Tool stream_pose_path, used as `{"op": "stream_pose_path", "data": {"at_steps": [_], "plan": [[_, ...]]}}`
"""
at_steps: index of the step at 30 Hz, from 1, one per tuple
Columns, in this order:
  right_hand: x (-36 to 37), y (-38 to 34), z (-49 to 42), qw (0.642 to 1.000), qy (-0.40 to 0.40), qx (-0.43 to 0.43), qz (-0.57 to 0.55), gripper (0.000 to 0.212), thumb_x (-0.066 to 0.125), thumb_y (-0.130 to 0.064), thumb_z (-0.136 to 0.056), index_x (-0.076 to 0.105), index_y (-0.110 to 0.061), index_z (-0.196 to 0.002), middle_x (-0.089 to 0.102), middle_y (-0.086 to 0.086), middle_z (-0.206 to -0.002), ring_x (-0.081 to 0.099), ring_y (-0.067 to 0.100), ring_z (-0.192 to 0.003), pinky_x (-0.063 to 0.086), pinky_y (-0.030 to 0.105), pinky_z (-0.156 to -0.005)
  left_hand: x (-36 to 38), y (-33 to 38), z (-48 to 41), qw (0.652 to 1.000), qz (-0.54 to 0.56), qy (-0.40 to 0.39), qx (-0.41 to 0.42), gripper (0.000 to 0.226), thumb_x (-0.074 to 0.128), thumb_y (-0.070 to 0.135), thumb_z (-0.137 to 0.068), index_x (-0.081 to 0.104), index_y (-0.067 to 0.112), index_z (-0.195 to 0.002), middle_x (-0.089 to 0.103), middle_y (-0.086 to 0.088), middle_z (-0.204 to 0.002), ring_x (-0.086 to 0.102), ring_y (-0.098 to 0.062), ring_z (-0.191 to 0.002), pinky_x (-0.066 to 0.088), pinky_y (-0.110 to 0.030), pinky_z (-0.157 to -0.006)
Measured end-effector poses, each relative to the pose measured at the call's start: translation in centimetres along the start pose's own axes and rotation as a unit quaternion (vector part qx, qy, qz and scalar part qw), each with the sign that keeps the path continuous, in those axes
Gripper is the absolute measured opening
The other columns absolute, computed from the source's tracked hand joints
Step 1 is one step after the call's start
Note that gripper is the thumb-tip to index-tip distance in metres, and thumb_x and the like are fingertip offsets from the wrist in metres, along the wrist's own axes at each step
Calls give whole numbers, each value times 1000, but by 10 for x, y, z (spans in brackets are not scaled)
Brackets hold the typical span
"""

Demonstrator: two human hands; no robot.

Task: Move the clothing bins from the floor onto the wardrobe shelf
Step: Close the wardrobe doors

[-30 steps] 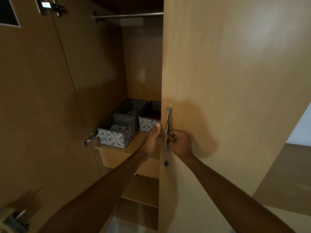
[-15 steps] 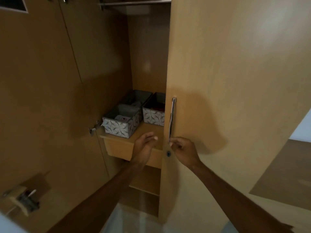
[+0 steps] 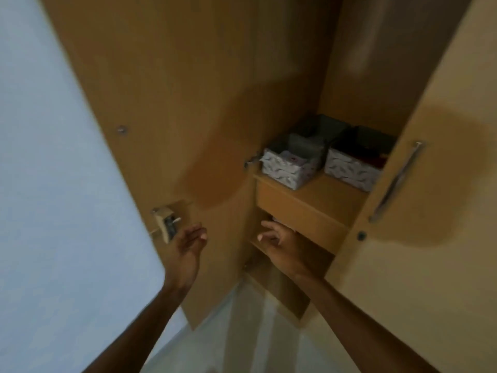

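The left hand [image 3: 190, 244] hangs open, fingers loosely curved and holding nothing, just beside the metal latch [image 3: 166, 224] on the open tan wooden left door [image 3: 174, 103]. The right hand [image 3: 279, 242] is also open and empty, fingers spread before the gap under the tan drawer front [image 3: 295, 208]. Above, on the wooden wardrobe shelf [image 3: 333, 191], stand three grey-and-white patterned fabric bins: the front left bin [image 3: 287, 169], the rear bin [image 3: 320, 127] behind it, and the right bin [image 3: 349, 169], partly hidden by the closed right door [image 3: 430, 265] with its one silver bar handle [image 3: 398, 181]. No bin shows on the pale floor [image 3: 242, 332]. Such bins are probably light and soft-walled, so they are best lifted with two hands on opposite walls or under the base.
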State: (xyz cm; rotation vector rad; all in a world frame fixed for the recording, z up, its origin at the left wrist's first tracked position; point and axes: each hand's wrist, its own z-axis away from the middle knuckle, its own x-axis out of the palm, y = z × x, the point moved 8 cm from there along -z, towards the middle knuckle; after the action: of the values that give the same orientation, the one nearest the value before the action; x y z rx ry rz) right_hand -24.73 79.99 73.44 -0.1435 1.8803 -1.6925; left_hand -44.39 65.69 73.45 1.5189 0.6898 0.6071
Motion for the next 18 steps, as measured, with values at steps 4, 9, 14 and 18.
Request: {"op": "stream_pose_path", "data": {"at_steps": [4,9,14,18], "plan": [[78,-56,-21,997,-61,-40,1,40,62,-25,-91,55,-19,-130,68,-5,-99,63,5,-91,52,22,-78,-86,51,-21,989,-3,122,82,25,60,3,-91,63,10,-115,69,-5,-109,67,-9,-96,53,-29,-88],[130,-129,-45,995,-46,-86,4,39,62,-26,-90,56,-20,-128,70,-2,-103,63,8,-92,51,25,-81,-138,96,-64,981,-33,151,116,37,60,19,-94,53,16,-130,59,0,-129,57,-15,-115,45,-31,-96],[154,-168,-53,995,-4,-99,-7,39,61,-25,-91,55,-22,-129,65,-18,-92,60,-1,-91,48,19,-79,-131,122,-101,993,5,3,118,28,51,24,-99,58,16,-124,66,11,-113,63,10,-96,49,-6,-75],[157,-165,-39,995,31,-91,-7,41,61,-27,-91,54,-22,-131,67,-17,-96,61,0,-93,48,18,-78,-132,120,-104,991,34,-19,132,25,50,23,-99,60,11,-119,68,5,-109,65,5,-91,50,-9,-72]]}}
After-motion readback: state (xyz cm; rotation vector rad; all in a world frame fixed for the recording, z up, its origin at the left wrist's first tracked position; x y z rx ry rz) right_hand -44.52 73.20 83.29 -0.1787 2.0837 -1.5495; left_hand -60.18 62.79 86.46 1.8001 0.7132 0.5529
